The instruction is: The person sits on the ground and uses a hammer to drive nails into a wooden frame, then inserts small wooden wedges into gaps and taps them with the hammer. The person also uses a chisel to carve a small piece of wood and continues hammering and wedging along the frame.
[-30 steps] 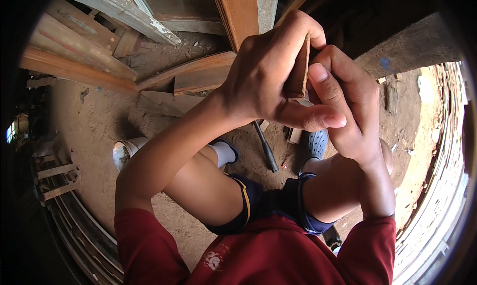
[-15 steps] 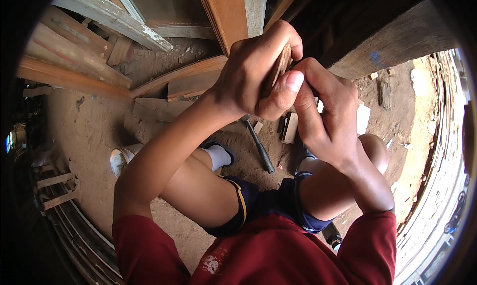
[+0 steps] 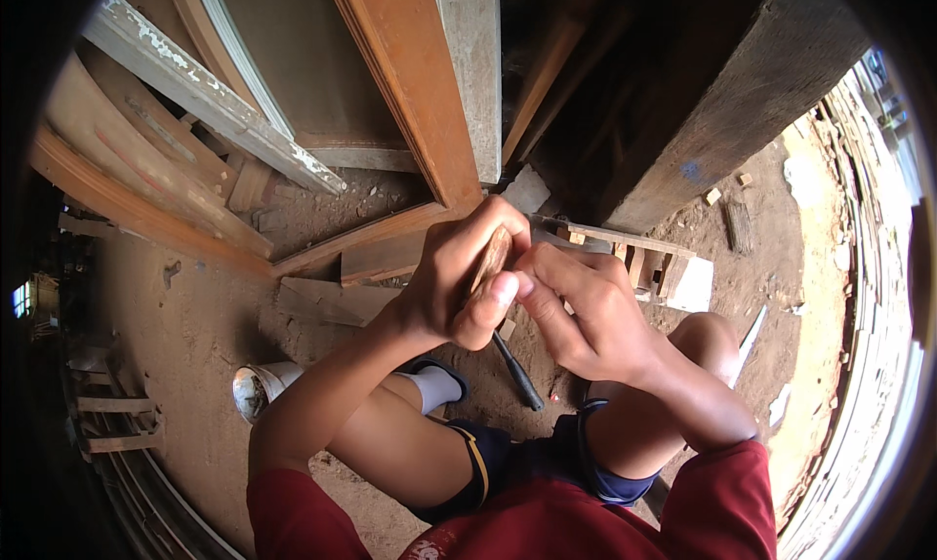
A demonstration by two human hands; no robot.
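Observation:
My left hand (image 3: 429, 282) is closed around a small piece of brown wood (image 3: 496, 252), held up above my knees. Part of the wood shows between the thumb and the curled fingers; the rest is hidden in the palm. Close against it, my right hand (image 3: 595, 311) is closed in a pinch, thumb and forefinger meeting beside the left thumb. What lies in that pinch, if anything, is too small or hidden to make out. Below the hands, a tool with a dark handle (image 3: 519, 373) lies on the dirt, its upper end hidden by my left hand.
A white bucket (image 3: 278, 378) lies left of my leg. Ahead lean an orange-brown wooden frame (image 3: 405, 82) and a peeling white board (image 3: 210, 82). A thick timber beam (image 3: 722, 101) stands at the right, with small wood pieces (image 3: 649, 267) below it.
Both hands have come down in the picture and slightly left, still together at the wood. The view has tilted up, showing more of the frames and beam.

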